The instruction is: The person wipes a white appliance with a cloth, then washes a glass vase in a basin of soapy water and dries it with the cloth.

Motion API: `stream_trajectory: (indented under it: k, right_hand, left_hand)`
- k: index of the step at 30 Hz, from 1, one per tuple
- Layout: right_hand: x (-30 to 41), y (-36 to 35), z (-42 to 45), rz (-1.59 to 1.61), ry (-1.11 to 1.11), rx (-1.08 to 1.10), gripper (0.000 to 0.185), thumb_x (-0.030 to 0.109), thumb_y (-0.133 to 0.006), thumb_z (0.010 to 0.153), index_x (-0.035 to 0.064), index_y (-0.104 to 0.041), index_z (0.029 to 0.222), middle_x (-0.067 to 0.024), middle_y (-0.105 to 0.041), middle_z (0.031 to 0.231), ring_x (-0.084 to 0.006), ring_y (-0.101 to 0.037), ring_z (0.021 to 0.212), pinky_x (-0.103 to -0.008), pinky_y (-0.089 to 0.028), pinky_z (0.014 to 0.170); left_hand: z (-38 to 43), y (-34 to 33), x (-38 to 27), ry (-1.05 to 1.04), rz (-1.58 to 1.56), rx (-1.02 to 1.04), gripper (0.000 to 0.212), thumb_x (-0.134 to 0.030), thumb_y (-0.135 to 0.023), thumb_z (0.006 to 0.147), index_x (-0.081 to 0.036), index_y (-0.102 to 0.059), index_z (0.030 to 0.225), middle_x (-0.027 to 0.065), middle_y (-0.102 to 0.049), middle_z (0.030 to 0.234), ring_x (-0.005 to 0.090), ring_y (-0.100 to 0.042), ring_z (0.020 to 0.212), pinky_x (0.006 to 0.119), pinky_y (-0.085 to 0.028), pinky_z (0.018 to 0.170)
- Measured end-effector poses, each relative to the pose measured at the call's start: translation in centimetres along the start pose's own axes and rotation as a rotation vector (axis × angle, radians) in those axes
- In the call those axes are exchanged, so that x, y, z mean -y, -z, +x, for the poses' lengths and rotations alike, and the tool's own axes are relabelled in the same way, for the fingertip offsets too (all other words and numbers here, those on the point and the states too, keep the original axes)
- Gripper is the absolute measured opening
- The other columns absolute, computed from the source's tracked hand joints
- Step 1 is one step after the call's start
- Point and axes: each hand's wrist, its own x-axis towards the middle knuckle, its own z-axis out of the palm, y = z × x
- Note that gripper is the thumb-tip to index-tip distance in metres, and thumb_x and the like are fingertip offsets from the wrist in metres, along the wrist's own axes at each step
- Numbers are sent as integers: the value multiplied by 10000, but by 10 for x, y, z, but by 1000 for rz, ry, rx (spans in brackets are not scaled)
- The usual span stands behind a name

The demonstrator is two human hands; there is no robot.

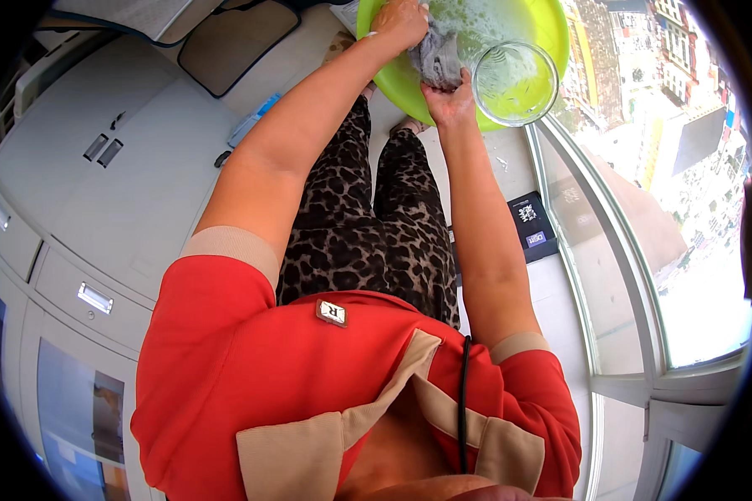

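Observation:
A wet grey cloth [440,55] is bunched between both hands over a lime-green plastic basin [393,94] at the top of the view. My left hand [402,24] grips its upper left side, with foam on the fingers. Lower down, my right hand [452,103] holds the bottom end of the cloth between thumb and fingers, palm partly turned up. Sudsy water [479,22] lies in the basin. Close to the right hand, a round clear glass vessel [515,82] sits at the basin's right side; whether it is a bowl or a jar is unclear.
Grey cabinets [163,125] with metal handles stand at the left. A dark-rimmed panel [238,47] is at the upper left, above a blue packet [255,119]. A black box [532,225] lies on the floor beside the window frame [608,206] at the right.

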Motion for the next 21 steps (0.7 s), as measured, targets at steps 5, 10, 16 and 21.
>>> stream_trajectory:
  k: [5,10,16,21]
  right_hand:
    - [14,27,26,-138,-38,-90,427,254,-377,1002,85,-353,1393,-146,-396,1447,-370,-361,1343,-569,-315,1083]
    - [4,-1,-16,-673,83,-190,623,194,-632,863,60,-342,1398,-180,-401,1406,-401,-381,1278,-589,-390,986]
    - [-26,20,-18,-1439,905,-75,865,245,-784,738,54,-291,1423,-162,-421,1346,-346,-411,1229,-462,-435,932]
    - [-35,26,-6,-610,653,290,359,83,-537,936,22,-469,1283,-90,-507,1247,-165,-520,1123,-326,-452,939]
  left_hand:
    - [-22,26,-14,-633,513,371,510,-207,-571,889,-227,-453,1385,146,-346,1482,309,-486,1242,517,-406,978]
    - [-4,31,-20,-294,292,587,420,-80,-614,783,-115,-548,1196,166,-643,1092,323,-616,1052,501,-455,888]
    - [-17,121,-67,-266,-86,577,412,-14,-595,686,-43,-577,1097,200,-656,953,380,-621,945,467,-500,785]
    - [-26,170,-75,-390,-281,701,494,-7,-581,697,-91,-561,1183,172,-618,1082,354,-573,1049,431,-478,859]
